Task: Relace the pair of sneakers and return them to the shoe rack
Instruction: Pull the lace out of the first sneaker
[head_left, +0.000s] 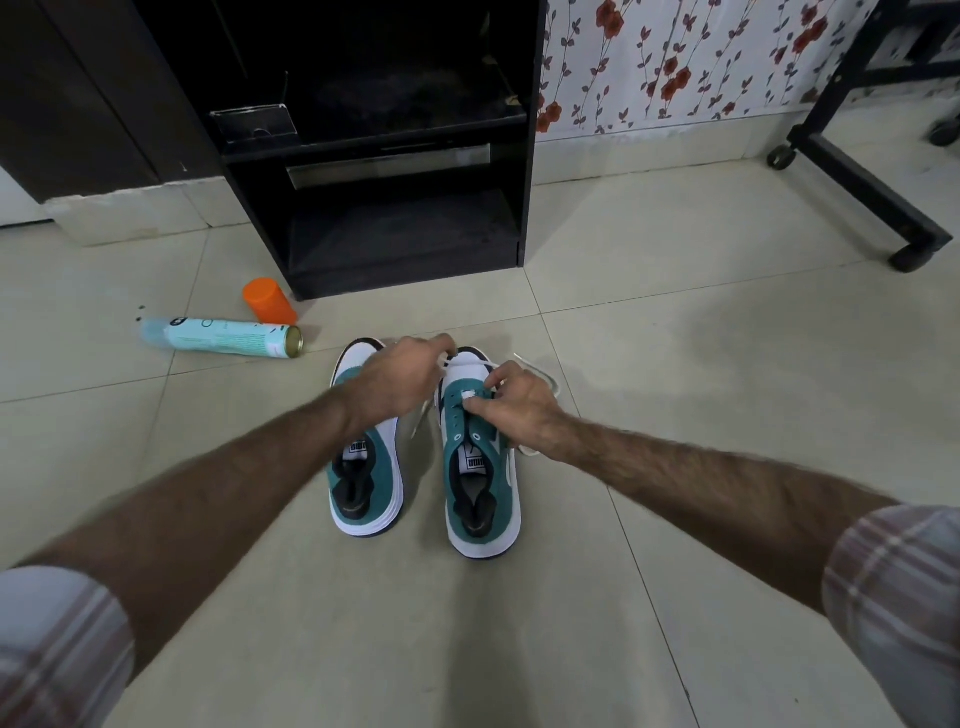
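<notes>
The right hand has its fingers curled, pinching the white lace at the front eyelets of the right sneaker. The left hand reaches across, fingers curled around the lace by that shoe's toe. The left sneaker stands just beside it on the tiled floor, near the black rack. A spray can and orange cap lie to the left
</notes>
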